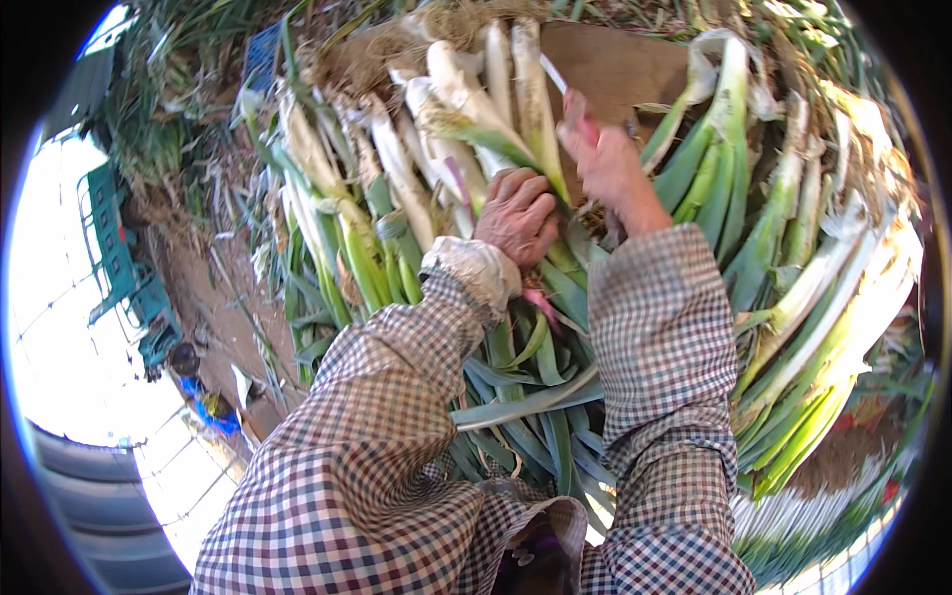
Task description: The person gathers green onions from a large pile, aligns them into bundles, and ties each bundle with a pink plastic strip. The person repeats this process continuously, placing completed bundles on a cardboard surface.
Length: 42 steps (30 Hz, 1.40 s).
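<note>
Thick leeks or large green onions with white shanks (401, 178) lie side by side before me, roots at the top and green leaves (565, 290) towards my body. My left hand (520, 216) rests with curled fingers on a stalk among them; what lies beneath the palm is hidden. Just right of it, my right hand (606, 167) is closed around the pinkish-red handle of a knife (554, 74). The narrow pale blade points up and left, beside the upright white shank (532, 89) of one stalk. Dry roots and loose peelings lie around the upper ends.
A brown board (625, 67) lies behind the knife. More green onions (803, 312) are heaped at the right. At the left stand a teal plastic crate (119, 245) and a blue crate (262, 56), with leafy scraps (156, 126) on the ground. Dark ribbed tubing or tyres show lower left.
</note>
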### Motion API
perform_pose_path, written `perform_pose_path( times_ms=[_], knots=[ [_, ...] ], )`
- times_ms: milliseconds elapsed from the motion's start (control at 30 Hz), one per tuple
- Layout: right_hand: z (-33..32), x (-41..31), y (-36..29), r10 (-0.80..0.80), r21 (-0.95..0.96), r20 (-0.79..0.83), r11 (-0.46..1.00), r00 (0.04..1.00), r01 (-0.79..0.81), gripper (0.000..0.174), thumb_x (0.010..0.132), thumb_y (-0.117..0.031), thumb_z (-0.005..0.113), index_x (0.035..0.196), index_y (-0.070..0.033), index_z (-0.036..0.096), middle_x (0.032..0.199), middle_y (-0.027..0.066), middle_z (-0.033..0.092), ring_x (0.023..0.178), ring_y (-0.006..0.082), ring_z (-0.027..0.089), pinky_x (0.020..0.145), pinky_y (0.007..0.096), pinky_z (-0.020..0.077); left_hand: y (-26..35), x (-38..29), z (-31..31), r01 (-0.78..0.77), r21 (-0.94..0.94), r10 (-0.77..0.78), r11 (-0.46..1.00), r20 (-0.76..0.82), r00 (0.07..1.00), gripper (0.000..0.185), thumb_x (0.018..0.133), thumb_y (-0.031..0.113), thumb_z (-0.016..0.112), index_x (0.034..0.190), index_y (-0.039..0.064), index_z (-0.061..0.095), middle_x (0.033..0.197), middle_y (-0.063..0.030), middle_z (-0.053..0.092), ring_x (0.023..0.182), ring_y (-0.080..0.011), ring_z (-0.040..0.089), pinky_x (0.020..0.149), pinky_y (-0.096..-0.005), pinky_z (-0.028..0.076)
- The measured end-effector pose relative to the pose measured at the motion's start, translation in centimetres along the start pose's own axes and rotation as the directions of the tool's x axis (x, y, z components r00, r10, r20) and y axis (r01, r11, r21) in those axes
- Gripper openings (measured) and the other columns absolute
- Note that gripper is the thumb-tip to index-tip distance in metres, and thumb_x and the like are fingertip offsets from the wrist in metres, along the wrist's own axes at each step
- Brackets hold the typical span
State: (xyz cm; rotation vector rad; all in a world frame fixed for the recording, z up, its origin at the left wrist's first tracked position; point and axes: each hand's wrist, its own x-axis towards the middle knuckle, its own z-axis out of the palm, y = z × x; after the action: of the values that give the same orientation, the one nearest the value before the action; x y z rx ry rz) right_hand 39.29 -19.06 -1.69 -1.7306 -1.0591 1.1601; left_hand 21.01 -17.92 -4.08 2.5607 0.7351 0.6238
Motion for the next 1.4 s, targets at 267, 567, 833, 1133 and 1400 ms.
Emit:
perform_pose_path(
  times_ms=[267,567,833,1133,1400],
  knots=[
    [3.7,-6.8,-8.5,-0.04,-0.374,0.497,0.891,0.867,0.255,0.041,0.087,-0.035,0.061,0.087,0.006,0.062,0.075,0.0191,0.064,0.071,0.0305,0.064,0.064,0.0365,0.0497,-0.1,0.4,0.9,-0.035,0.018,0.035,0.999,-0.016,0.999,0.021,0.076,0.023,0.06,0.089,0.008,0.055,0.1,-0.0092,0.053,0.105,-0.0279,0.049,0.096,-0.0421,0.038],
    [6.3,-3.8,-11.1,0.171,-0.539,0.612,0.805,0.772,0.248,0.043,0.094,-0.034,0.05,0.092,0.007,0.06,0.08,0.022,0.064,0.074,0.0337,0.065,0.076,0.0432,0.0514,-0.6,0.1,1.0,-0.027,-0.004,0.027,1.0,-0.033,0.999,0.018,0.085,0.02,0.061,0.094,0.005,0.056,0.098,-0.0079,0.058,0.097,-0.0231,0.056,0.094,-0.0379,0.04],
    [3.8,-8.8,-12.9,0.257,-0.432,0.66,0.899,0.706,0.076,0.038,0.089,-0.032,0.056,0.087,0.006,0.059,0.079,0.029,0.063,0.075,0.0416,0.064,0.074,0.0456,0.0513,-1.0,0.1,1.9,-0.018,-0.068,0.012,0.998,-0.098,0.995,0.017,0.07,0.019,0.063,0.081,0.008,0.056,0.095,-0.0076,0.056,0.101,-0.0266,0.051,0.094,-0.0405,0.04],
    [6.8,-12.0,-12.9,0.106,-0.236,0.678,0.968,0.728,0.079,0.045,0.087,-0.034,0.058,0.098,0.009,0.058,0.086,0.0304,0.062,0.08,0.0426,0.063,0.069,0.0455,0.0494,-1.2,0.1,2.2,-0.059,-0.127,0.034,0.99,-0.195,0.98,0.021,0.067,0.016,0.065,0.084,0.007,0.058,0.098,-0.0073,0.058,0.099,-0.0278,0.053,0.086,-0.0425,0.042],
    [-5.4,-24.1,-6.0,0.606,-0.208,-0.094,0.764,0.79,-0.611,0.04,0.091,-0.028,0.054,0.111,0.007,0.057,0.081,0.0111,0.063,0.075,0.0236,0.06,0.072,0.0359,0.0475,-0.2,0.8,1.2,-0.006,-0.139,-0.009,0.99,-0.105,0.994,0.016,0.076,0.012,0.06,0.089,0.004,0.06,0.101,-0.0102,0.059,0.104,-0.03,0.054,0.094,-0.0438,0.039]
  ],
)
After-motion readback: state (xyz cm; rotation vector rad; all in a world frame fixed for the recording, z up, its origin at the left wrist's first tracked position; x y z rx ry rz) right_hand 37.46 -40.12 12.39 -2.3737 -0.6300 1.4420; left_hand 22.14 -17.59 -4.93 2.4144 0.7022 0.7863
